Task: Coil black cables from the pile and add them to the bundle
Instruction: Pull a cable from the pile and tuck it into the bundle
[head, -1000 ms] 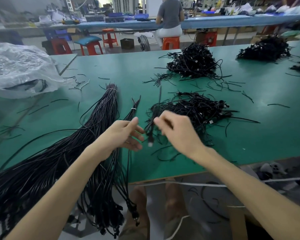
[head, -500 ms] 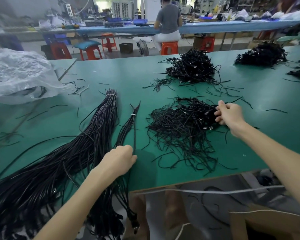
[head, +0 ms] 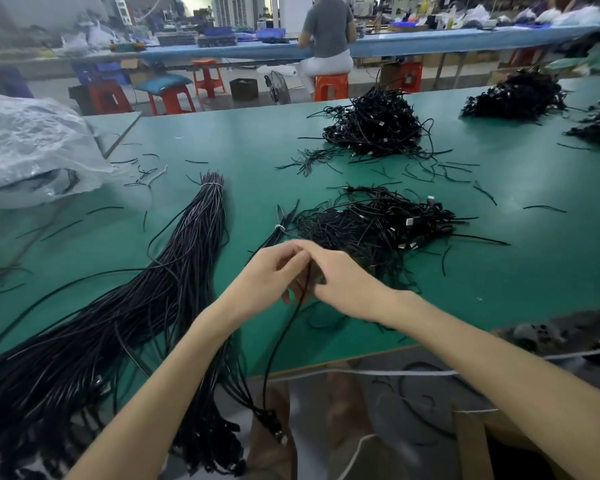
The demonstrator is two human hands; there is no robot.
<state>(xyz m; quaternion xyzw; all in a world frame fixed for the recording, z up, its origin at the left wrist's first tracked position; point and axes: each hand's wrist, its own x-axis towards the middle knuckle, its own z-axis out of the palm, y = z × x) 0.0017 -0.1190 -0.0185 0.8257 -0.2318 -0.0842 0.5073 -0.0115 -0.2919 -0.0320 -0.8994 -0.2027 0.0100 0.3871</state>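
Green table (head: 222,140) fills most of the view. Big black bundle (head: 146,306) lies diagonally on its left part, tied with a pale band at the far tip; its near end spills over the table's front edge. Clear plastic bag (head: 32,143) sits crumpled at the far left, well apart from the hands.

Pile (head: 378,226) of loose black cables lies mid-table, just beyond the hands, with metal plugs showing in it. Far pile (head: 374,126) sits behind it, third pile (head: 516,98) at far right. A blue bench (head: 430,43) runs across the back with a person (head: 326,29) seated at it on an orange stool (head: 331,86); more stools (head: 205,79) stand to the left.

Left hand (head: 271,275) and right hand (head: 343,282) meet over the table's near part, between bundle and pile, fingertips touching. Fingers of both are curled together, pinching one cable (head: 281,341). The right hand hides the near edge of the pile. The cable drops from between the hands, crosses the table edge and hangs below it, beside the bundle's overhanging ends. Cannot tell where its lower end stops among them.

Small bundle (head: 284,225), tied with a white band, lies between big bundle and pile, its near part hidden by the left hand. Short black scraps (head: 544,208) are scattered over the table.
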